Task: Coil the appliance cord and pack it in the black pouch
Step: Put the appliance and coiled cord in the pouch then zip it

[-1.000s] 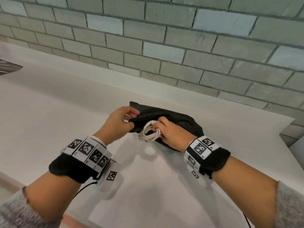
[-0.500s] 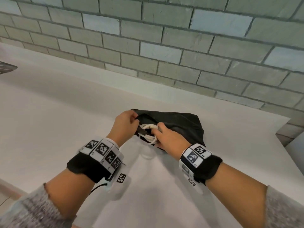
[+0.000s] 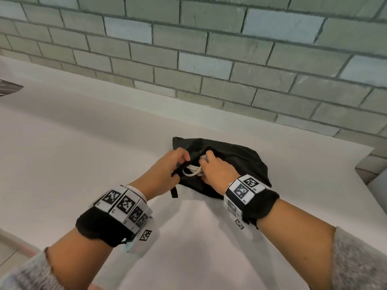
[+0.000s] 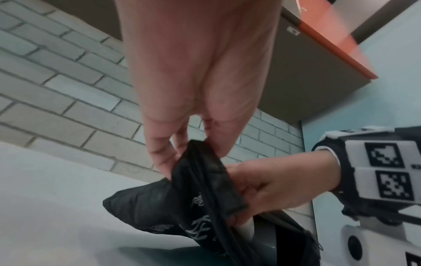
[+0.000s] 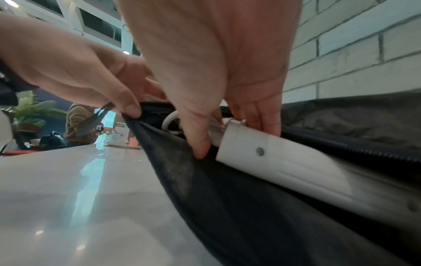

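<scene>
The black pouch [image 3: 240,162] lies on the white counter [image 3: 73,153] near the wall, its mouth facing me. My left hand [image 3: 167,170] pinches the near edge of the pouch [image 4: 205,172] and lifts it up. My right hand [image 3: 213,170] grips the coiled white cord [image 3: 192,170] and its white block end [image 5: 273,158], partly inside the pouch mouth. In the right wrist view, thumb and fingers [image 5: 198,144] clamp the cord against the block, with cord loops [image 5: 170,122] deeper inside the pouch [image 5: 227,198]. Most of the coil is hidden by the fabric.
A grey brick wall [image 3: 209,59] runs behind the counter. A dark slatted object [image 3: 8,88] sits at the far left edge. The counter's right end [image 3: 360,164] drops off near the pouch. A person in brown [image 5: 77,122] stands far off in the room.
My right hand has pushed the coiled cord from outside the pouch mouth into it. My left hand has moved in closer and keeps holding the pouch's edge up.
</scene>
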